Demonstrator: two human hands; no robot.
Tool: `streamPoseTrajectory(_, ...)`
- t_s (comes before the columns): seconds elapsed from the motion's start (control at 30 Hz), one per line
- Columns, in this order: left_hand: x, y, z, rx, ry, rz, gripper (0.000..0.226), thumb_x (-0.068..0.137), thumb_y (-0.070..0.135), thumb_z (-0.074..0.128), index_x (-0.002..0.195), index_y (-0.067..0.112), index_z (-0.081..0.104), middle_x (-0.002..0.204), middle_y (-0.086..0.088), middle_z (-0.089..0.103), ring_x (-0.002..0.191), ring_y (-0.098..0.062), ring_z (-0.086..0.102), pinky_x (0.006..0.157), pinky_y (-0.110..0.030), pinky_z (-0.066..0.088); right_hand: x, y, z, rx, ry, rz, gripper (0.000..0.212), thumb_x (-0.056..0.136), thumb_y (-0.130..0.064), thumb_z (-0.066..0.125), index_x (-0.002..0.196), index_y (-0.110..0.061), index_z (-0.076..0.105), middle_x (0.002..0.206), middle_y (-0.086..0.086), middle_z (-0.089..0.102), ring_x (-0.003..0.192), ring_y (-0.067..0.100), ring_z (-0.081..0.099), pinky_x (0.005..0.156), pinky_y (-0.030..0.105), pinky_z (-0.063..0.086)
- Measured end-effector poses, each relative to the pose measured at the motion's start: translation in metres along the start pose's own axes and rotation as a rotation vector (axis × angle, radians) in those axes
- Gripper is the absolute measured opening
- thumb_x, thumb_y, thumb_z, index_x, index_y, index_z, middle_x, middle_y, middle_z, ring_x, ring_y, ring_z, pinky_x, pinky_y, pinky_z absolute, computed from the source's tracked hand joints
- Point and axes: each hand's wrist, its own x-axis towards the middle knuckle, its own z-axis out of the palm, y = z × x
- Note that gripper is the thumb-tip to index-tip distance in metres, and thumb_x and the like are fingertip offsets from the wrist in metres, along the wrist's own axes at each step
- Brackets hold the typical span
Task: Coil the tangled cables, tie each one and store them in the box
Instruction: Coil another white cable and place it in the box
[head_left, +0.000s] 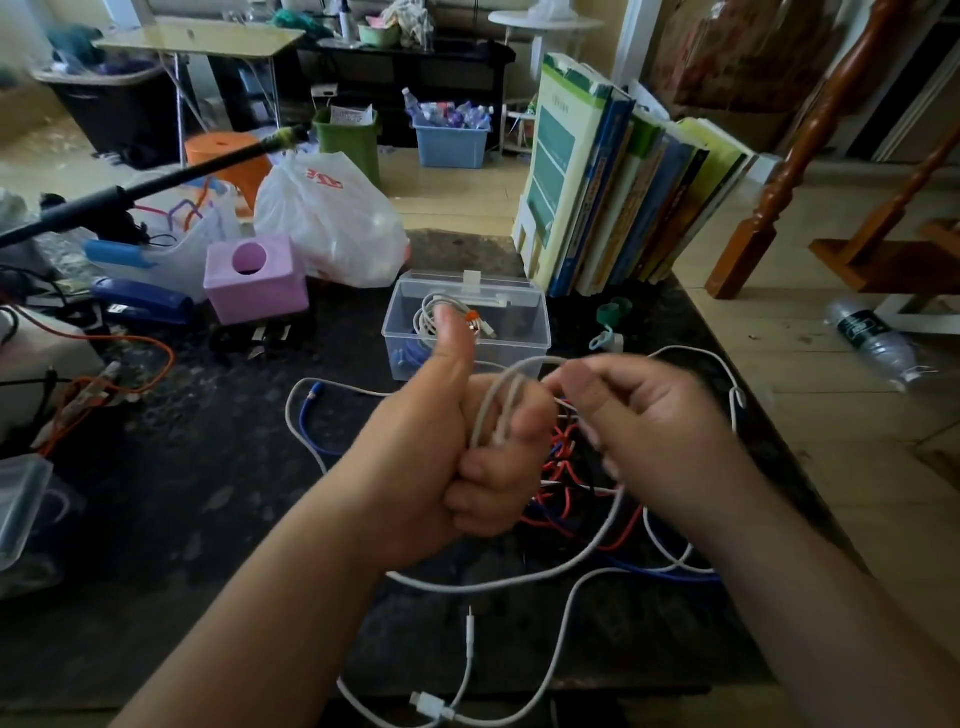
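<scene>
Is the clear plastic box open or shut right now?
Open: the clear plastic box has no lid over it, and a coiled white cable lies inside.

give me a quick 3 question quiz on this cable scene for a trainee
1. True or false: the clear box already holds a coiled white cable.
2. Which hand has the white cable wound round its fingers? A) left hand B) right hand C) neither
3. Fill in: the loose cables still tangled on the table under the hands are white, blue and ____.

Key
1. True: a white coil lies inside the open box.
2. A; the right hand pinches the strand and feeds it.
3. Red.
</scene>
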Motion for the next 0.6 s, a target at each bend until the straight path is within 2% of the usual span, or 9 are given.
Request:
streamPoseTrajectory(0.1,-0.001,0.010,0.000,-0.085,0.116,0.172,0.074,0.078,0.082,0.014,0.061,0.020,0.051,0.041,0.008,0.031,0.031,-0.006,0.024,0.038,-0.015,0.018,-0.003,0.017,0.017,0.220,-0.116,0.308,0.036,0.097,-0.047,0.048,0.087,-0.019,0.068,0.050,-0.004,0.044,0.042,0.009,0.038,0.046,0.027,0.037)
streamPoseTrajectory(0.17,-0.003,0.019,-0.004,-0.114,0.183,0.303,0.080,0.084,0.081,0.008,0.068,0.018,0.054,0.043,0.008,0.031,0.033,-0.006,0.025,0.038,-0.017,0.020,-0.013,0.021,0.029,0.252,-0.273,0.406,0.034,0.099,-0.044,0.043,0.094,-0.017,0.062,0.055,-0.004,0.049,0.045,0.010,0.045,0.053,0.030,0.046)
streamPoseTrajectory(0.27,-0.008,0.028,-0.011,-0.061,0.307,0.419,0.087,0.086,0.080,0.001,0.079,0.013,0.057,0.048,0.006,0.031,0.037,-0.008,0.023,0.041,-0.021,0.020,-0.036,0.015,0.049,0.425,-0.627,0.525,0.030,0.093,-0.043,0.049,0.104,-0.016,0.056,0.070,0.000,0.063,0.068,0.017,0.062,0.080,0.036,0.053)
streamPoseTrajectory(0.3,-0.007,0.029,-0.012,-0.016,0.357,0.425,0.088,0.085,0.079,0.001,0.079,0.013,0.058,0.049,0.004,0.031,0.038,-0.009,0.023,0.042,-0.022,0.019,-0.044,0.009,0.055,0.509,-0.723,0.548,0.025,0.096,-0.039,0.052,0.105,-0.016,0.055,0.073,0.001,0.065,0.074,0.019,0.064,0.084,0.034,0.052)
streamPoseTrajectory(0.37,-0.003,0.027,-0.016,0.090,0.448,0.385,0.088,0.086,0.077,-0.001,0.079,0.012,0.059,0.049,0.002,0.030,0.039,-0.011,0.022,0.043,-0.023,0.019,-0.055,-0.004,0.063,0.526,-0.799,0.550,0.014,0.096,-0.031,0.052,0.105,-0.021,0.056,0.072,-0.002,0.066,0.074,0.016,0.062,0.080,0.027,0.050)
streamPoseTrajectory(0.43,0.008,0.019,-0.019,0.207,0.511,0.307,0.086,0.089,0.071,-0.004,0.080,0.011,0.056,0.045,0.001,0.032,0.036,-0.012,0.025,0.044,-0.021,0.025,-0.059,-0.019,0.060,0.344,-0.754,0.506,0.014,0.093,-0.033,0.049,0.104,-0.029,0.056,0.066,-0.007,0.062,0.062,0.008,0.057,0.068,0.024,0.047)
streamPoseTrajectory(0.5,0.014,0.009,-0.020,0.385,0.518,0.232,0.084,0.091,0.065,-0.007,0.081,0.010,0.055,0.043,0.002,0.039,0.033,-0.011,0.033,0.049,-0.026,0.031,-0.057,-0.033,0.048,0.062,-0.713,0.410,0.013,0.095,-0.039,0.051,0.107,-0.037,0.056,0.067,-0.008,0.063,0.060,0.005,0.057,0.068,0.029,0.047)
streamPoseTrajectory(0.57,0.015,-0.005,-0.020,0.656,0.464,0.210,0.089,0.080,0.077,-0.001,0.088,0.011,0.058,0.053,0.000,0.046,0.044,-0.011,0.042,0.054,-0.031,0.037,-0.053,-0.046,0.030,-0.316,-0.647,0.209,0.019,0.095,-0.046,0.054,0.111,-0.036,0.057,0.081,-0.011,0.068,0.070,0.001,0.062,0.075,0.029,0.052)
streamPoseTrajectory(0.6,0.011,-0.011,-0.018,0.761,0.407,0.208,0.093,0.070,0.085,0.006,0.090,0.011,0.059,0.060,-0.002,0.048,0.051,-0.012,0.044,0.055,-0.032,0.038,-0.051,-0.050,0.019,-0.499,-0.572,0.096,0.022,0.093,-0.051,0.054,0.108,-0.036,0.058,0.086,-0.015,0.067,0.074,-0.001,0.062,0.071,0.022,0.051)
